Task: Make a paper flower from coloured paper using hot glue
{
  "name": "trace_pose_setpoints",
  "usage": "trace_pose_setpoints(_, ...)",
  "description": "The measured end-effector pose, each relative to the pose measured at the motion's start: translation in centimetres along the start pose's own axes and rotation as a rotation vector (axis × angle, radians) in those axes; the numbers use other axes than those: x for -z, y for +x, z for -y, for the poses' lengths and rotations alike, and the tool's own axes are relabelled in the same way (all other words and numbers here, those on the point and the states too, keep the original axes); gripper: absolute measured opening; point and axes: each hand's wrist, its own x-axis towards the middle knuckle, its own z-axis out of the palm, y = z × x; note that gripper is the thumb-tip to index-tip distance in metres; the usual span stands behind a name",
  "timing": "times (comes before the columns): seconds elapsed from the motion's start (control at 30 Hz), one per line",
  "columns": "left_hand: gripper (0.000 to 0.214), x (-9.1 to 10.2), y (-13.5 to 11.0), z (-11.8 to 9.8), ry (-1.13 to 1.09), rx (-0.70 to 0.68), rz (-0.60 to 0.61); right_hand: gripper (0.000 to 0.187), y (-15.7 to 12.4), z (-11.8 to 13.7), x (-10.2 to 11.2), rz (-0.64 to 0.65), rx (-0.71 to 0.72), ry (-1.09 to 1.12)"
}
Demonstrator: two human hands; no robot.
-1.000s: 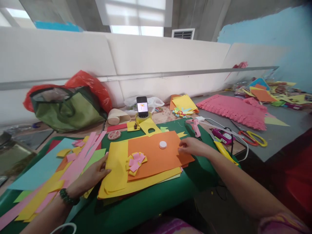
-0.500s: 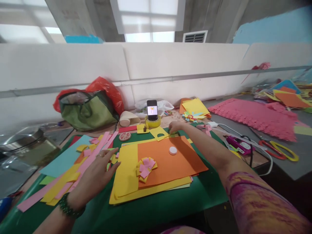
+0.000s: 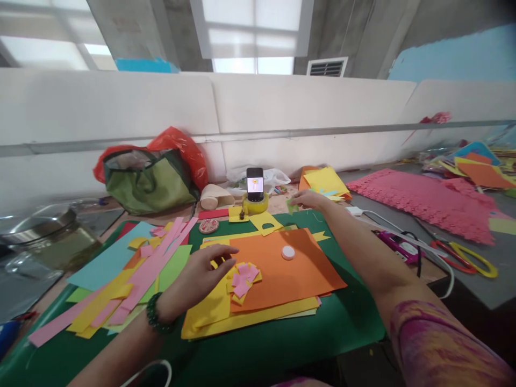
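Note:
My left hand [image 3: 201,274] hovers over the yellow paper [image 3: 209,306], fingers loosely curled and reaching toward a pink and yellow paper flower [image 3: 242,278] on the orange sheet [image 3: 290,271]. Nothing is in it. My right hand [image 3: 309,200] is stretched far out near the back of the green mat [image 3: 282,338] and pinches a small green paper scrap [image 3: 292,206]. A white round cap [image 3: 288,252] lies on the orange sheet between the two hands.
A phone [image 3: 255,185] stands on a yellow tape roll. Pink and yellow paper strips [image 3: 133,274] lie at left. A green bag [image 3: 149,180] sits against the wall. At right are a pink glue gun [image 3: 397,248], scissors [image 3: 463,255] and a pink mat [image 3: 423,196].
My right hand moved from the orange sheet's edge to the far side and picked up a green scrap. My left hand shifted right from the strips toward the paper flower.

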Motion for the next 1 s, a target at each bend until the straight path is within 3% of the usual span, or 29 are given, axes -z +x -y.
trace_pose_setpoints(0.1,0.034,-1.3,1.2,-0.2,-0.239,0.076,0.101,0.026,-2.5,1.5,-0.8,-0.044,0.056,0.163)
trace_pose_setpoints(0.27,0.038,-3.9,3.0,0.5,-0.582,0.143,0.014,0.028,-7.2,4.1,-5.0,0.109,0.124,0.271)
trace_pose_setpoints(0.4,0.040,-5.3,3.5,1.3,-0.678,0.201,0.036,0.024,-9.4,5.5,-8.5,0.291,0.203,0.237)
trace_pose_setpoints(0.57,0.030,-5.4,3.4,2.3,-0.705,0.205,0.161,0.024,-9.4,5.8,-11.0,0.264,0.230,0.147)
trace_pose_setpoints(0.8,0.024,-5.2,3.3,3.2,-0.734,0.215,0.172,0.045,-9.9,6.4,-11.8,0.270,0.251,0.104)
trace_pose_setpoints(0.93,0.032,-4.9,3.3,3.8,-0.837,0.232,0.121,0.044,-10.4,6.1,-10.5,0.435,0.189,0.039)
trace_pose_setpoints(1.0,0.036,-4.6,3.3,4.1,-0.873,0.252,0.105,0.041,-10.4,5.3,-9.0,0.395,0.234,0.051)
